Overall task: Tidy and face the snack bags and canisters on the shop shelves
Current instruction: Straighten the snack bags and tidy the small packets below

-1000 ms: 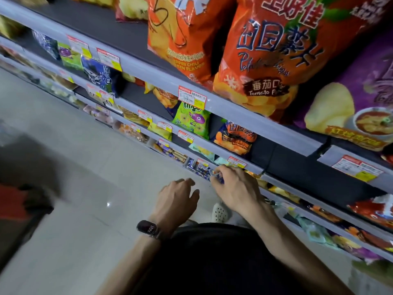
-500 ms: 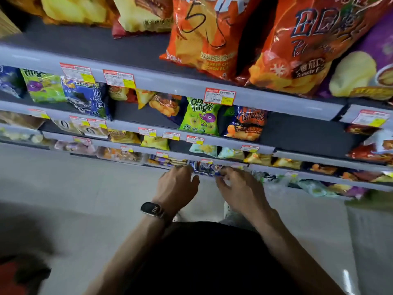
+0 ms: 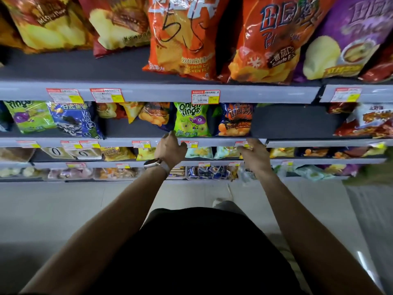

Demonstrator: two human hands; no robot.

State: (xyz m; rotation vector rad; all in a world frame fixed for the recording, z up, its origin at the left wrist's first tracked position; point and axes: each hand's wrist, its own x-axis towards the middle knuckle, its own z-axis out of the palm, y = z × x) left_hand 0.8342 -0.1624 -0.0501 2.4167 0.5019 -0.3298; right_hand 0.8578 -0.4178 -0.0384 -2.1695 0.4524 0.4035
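Both my hands are raised to the grey rail [image 3: 221, 142] of the second shelf and hold nothing. My left hand [image 3: 170, 149], with a watch on its wrist, has loosely curled fingers just below the lower left corner of a green Onion Rings bag [image 3: 191, 120]. My right hand [image 3: 256, 153] is at the rail by a price tag, under the right corner of a dark blue and orange barbecue bag [image 3: 235, 121]. Both bags stand upright, side by side, facing out.
Large chip bags fill the top shelf: orange [image 3: 180, 39], tomato red [image 3: 270, 39], purple [image 3: 350, 35]. A blue seaweed bag [image 3: 74, 121] stands at the left. Bare shelf [image 3: 293, 122] lies right of the barbecue bag. Small packs [image 3: 208, 172] crowd the lowest shelves.
Both hands have left the small blue packs on the bottom shelf and risen to the second shelf's rail, moving apart. The view has swung up to face the shelves squarely.
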